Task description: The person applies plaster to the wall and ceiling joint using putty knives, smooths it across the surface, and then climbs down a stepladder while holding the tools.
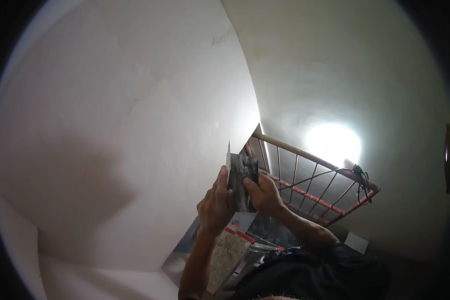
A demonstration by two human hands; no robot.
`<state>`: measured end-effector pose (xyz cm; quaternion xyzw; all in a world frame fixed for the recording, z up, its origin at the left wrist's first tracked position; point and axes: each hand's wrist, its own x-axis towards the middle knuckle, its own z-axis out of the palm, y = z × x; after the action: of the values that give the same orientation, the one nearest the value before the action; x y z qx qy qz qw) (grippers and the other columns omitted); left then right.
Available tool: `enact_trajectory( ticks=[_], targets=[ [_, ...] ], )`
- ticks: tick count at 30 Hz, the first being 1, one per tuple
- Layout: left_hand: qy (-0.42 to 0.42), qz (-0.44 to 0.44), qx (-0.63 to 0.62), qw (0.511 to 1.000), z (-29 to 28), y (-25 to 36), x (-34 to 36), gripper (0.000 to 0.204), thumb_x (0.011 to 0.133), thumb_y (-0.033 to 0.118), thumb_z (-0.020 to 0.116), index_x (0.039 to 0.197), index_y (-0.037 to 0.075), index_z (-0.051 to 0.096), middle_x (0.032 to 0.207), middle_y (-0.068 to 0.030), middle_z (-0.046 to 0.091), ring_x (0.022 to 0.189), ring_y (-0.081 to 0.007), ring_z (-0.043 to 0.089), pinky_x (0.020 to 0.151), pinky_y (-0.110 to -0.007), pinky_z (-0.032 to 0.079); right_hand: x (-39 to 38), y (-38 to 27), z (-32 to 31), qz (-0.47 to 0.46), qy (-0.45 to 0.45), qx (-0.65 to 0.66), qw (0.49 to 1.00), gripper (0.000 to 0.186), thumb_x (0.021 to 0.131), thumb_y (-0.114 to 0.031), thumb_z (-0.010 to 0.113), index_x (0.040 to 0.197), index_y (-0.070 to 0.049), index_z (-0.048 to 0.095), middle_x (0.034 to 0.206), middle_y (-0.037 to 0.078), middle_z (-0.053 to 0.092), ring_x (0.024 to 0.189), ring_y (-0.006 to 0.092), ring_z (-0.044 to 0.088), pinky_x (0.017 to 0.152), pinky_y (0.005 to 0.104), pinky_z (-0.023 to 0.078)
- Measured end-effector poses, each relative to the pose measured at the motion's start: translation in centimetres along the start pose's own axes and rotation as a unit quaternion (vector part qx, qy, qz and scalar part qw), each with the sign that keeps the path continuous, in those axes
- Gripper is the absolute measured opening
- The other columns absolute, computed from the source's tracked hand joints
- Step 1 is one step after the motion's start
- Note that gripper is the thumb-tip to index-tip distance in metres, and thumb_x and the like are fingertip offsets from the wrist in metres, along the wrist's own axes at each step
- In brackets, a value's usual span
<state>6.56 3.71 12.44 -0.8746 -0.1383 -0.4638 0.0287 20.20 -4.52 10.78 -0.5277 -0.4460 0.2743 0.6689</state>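
In front of the wall corner, my two hands are close together at the middle of the view. My left hand [215, 205] is closed on a thin flat blade [229, 159], seen nearly edge-on with its tip pointing up; its handle is hidden. A dark plastering trowel [240, 180], smeared with grey-white paste, is gripped by my right hand [265, 195], the thumb lying on its face. The blade stands upright along the trowel's left edge. Whether the two touch, I cannot tell.
A pale wall [110, 125] with fine cracks fills the left. At the right, a red and brown metal frame [310, 190] with bars carries a bright lamp [333, 145] and black cable [364, 182]. Below my arms is a worn plank [227, 260] with red edges.
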Motion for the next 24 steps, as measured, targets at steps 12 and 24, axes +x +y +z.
enact_trajectory(
  ticks=[12, 24],
  targets=[
    [-0.08, -0.244, -0.055, 0.965, -0.9, -0.2, -4.8, 0.037, 0.098, 0.002, 0.044, 0.134, -0.004, 0.044, 0.108, -0.0277, 0.065, 0.074, -0.0366, 0.069, 0.061, -0.041, 0.056, 7.8, -3.5, -0.5, 0.086, 0.019, 0.369, 0.925, 0.018, 0.093, -0.013, 0.055, 0.101, 0.0, 0.064, 0.085, 0.004, 0.064, 0.074, 0.01, 0.06, 0.065, 0.0293, 0.05],
    [-0.025, -0.431, -0.139, 0.891, -1.4, 0.5, -9.0, 0.023, 0.101, 0.012, 0.041, 0.113, -0.005, 0.051, 0.079, -0.0219, 0.057, 0.067, -0.0351, 0.058, 0.062, -0.035, 0.046, 29.6, -18.5, -0.2, -0.387, 0.109, -0.283, 0.871, 0.028, 0.094, -0.021, 0.047, 0.102, 0.002, 0.059, 0.074, 0.016, 0.062, 0.069, 0.0269, 0.06, 0.068, 0.0415, 0.048]
  ],
)
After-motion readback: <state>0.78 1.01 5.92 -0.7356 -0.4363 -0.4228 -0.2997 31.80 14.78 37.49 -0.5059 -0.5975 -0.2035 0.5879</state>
